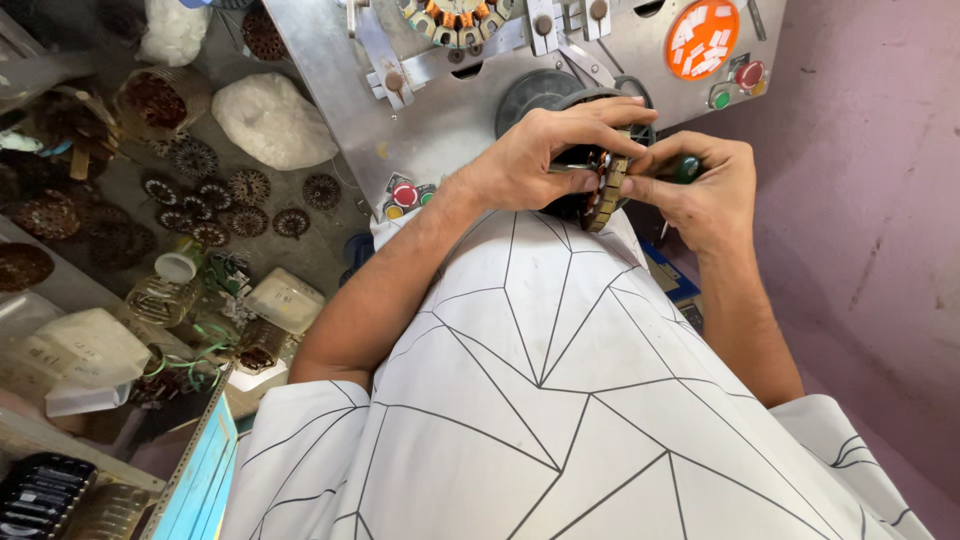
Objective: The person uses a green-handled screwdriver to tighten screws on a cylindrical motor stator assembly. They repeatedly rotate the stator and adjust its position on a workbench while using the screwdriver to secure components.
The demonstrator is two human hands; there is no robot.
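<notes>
— Where's the wound stator [600, 185]?

— Held over the lap, just before the grey machine panel [330, 80]. The left hand [540, 155] has its grip closed around it.

— And the right hand [700, 185]?

— Its grip is closed on a green-handled tool [685, 168], tip at the slots. I'd brace the stator firmly and work slot by slot, sparing the copper.

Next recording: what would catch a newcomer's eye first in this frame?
At top centre, the left hand and right hand close together around a round copper-wound motor stator, the right also gripping a green-handled tool. Behind them stands a grey metal machine panel with a round orange sticker. At left, dark toothed stator discs lie scattered on the bench.
</notes>
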